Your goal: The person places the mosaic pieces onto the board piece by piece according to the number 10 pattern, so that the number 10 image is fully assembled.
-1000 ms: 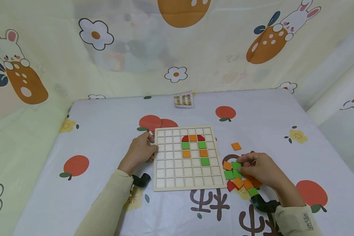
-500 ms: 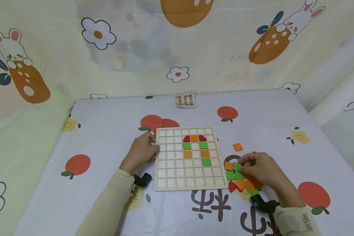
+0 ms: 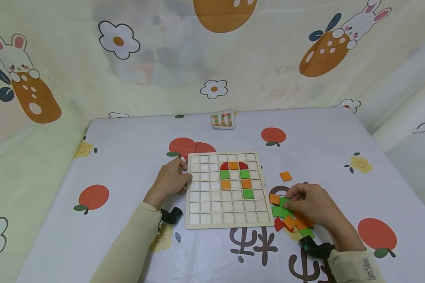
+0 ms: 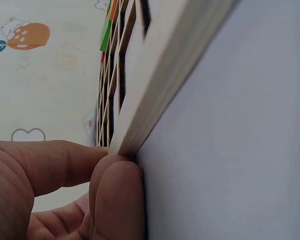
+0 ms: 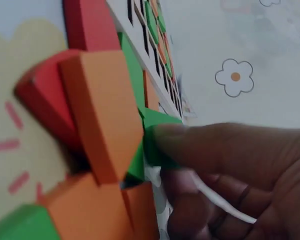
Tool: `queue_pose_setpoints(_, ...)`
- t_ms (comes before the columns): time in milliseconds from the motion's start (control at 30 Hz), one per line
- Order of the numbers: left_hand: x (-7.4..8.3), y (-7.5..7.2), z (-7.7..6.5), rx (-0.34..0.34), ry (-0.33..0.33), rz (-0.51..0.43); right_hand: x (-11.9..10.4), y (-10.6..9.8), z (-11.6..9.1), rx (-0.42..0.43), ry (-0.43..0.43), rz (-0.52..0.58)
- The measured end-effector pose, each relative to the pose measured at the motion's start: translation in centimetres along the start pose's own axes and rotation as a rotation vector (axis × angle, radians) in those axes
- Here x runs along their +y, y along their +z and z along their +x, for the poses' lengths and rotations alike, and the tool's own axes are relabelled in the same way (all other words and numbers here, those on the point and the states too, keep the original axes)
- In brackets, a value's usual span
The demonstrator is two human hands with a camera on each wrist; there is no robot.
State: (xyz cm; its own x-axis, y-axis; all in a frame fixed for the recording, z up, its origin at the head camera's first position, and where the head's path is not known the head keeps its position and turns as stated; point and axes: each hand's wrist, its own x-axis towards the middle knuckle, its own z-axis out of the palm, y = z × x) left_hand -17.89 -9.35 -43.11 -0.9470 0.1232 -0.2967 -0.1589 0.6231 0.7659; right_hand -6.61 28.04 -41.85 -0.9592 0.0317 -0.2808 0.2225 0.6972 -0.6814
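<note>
A pale wooden grid board lies on the table, with red, orange and green pieces set in some squares. My left hand holds the board's left edge; in the left wrist view the fingertips meet at its rim. At the board's right side my right hand is over a pile of loose tiles. Its thumb and fingers pinch a green square tile in the right wrist view. Beside that tile lean an orange tile and a red rounded piece.
A small printed pattern card stands near the table's back edge. One orange tile lies apart, beyond the pile. The table cover bears printed fruit and flowers, and a patterned curtain hangs behind.
Some green and orange tiles in the pile have shifted slightly towards the person, along with the right hand's small movement. The left hand and board hold the same position.
</note>
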Motion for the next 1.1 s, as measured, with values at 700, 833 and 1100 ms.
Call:
queue_pose_setpoints(700,0.0,0.0,-0.1,0.005,0.009,-0.024,-5.4,3.0,4.2,-0.174,-0.07,0.342)
queue_pose_setpoints(833,0.0,-0.1,-0.1,-0.004,0.007,-0.034,-6.3,4.1,4.9,-0.231,-0.077,0.349)
queue_pose_setpoints(1100,0.1,-0.4,-0.1,-0.008,-0.015,-0.044,-7.5,5.4,5.8,-0.283,-0.084,0.326)
